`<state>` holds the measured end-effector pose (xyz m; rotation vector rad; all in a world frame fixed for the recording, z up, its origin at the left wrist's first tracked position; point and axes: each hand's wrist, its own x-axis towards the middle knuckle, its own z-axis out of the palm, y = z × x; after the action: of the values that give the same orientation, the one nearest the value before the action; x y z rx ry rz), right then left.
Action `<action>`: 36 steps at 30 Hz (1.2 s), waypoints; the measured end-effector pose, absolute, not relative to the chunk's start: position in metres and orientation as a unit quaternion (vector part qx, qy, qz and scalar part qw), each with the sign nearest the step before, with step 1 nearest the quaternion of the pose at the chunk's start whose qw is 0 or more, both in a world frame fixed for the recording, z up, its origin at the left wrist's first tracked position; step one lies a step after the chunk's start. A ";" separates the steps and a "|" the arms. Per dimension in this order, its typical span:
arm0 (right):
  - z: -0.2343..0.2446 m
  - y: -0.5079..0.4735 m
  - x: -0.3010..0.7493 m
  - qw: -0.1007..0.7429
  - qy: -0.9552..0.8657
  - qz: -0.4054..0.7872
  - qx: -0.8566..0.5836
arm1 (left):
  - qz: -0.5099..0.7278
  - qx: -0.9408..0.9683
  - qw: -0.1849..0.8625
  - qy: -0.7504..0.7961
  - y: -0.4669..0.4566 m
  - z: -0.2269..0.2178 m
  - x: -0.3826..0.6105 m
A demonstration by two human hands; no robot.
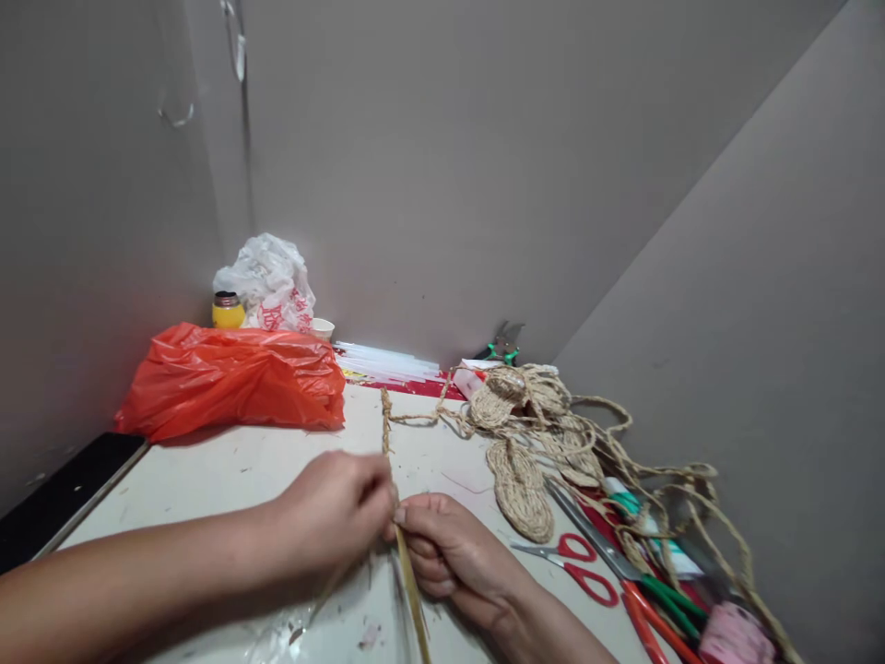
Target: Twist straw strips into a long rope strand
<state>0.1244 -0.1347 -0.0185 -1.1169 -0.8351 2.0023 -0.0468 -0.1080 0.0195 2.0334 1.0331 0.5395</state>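
Observation:
A narrow straw braid [385,429] lies upright in view on the table's middle, its lower end running into my hands. My left hand [338,507] is closed around the braid, with the fingertips partly hidden behind the knuckles. Just right of it and nearly touching, my right hand [453,553] pinches the flat straw strands [413,595], thumb against curled fingers. The loose strands hang down from there to the bottom edge of the view. From the braid's top a thin cord [415,420] runs right towards a heap of braided straw [546,392].
Right of my hands lie a woven straw sole [520,491], small red-handled scissors [581,564] and large shears [622,572]. An orange plastic bag [235,380] and a black phone [69,493] are at left. White sticks [387,361] and pliers [504,346] rest along the back wall.

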 end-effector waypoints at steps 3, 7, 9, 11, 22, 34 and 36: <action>-0.019 -0.134 0.125 0.345 -0.336 0.769 -0.421 | 0.273 0.697 0.507 0.427 -0.088 0.014 -0.039; -0.019 -0.133 0.125 0.336 -0.368 0.752 -0.432 | 0.108 0.559 0.716 0.404 -0.090 -0.005 -0.033; -0.018 -0.133 0.125 0.330 -0.374 0.744 -0.444 | 0.102 0.553 0.715 0.415 -0.093 -0.006 -0.035; -0.017 -0.132 0.126 0.317 -0.387 0.740 -0.451 | 0.112 0.566 0.701 0.418 -0.094 -0.001 -0.037; -0.018 -0.130 0.131 0.276 -0.458 0.692 -0.486 | 0.129 0.611 0.673 0.396 -0.085 -0.003 -0.042; -0.019 -0.129 0.131 0.236 -0.641 0.525 -0.508 | 0.154 0.565 0.667 0.460 -0.086 -0.012 -0.036; -0.018 -0.130 0.133 0.227 -0.692 0.464 -0.505 | 0.169 0.538 0.680 0.470 -0.088 -0.015 -0.034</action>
<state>0.1327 -0.1298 -0.0179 -1.3925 -1.9066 1.2776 -0.0345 -0.0879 -0.0154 1.2070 1.0545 0.3800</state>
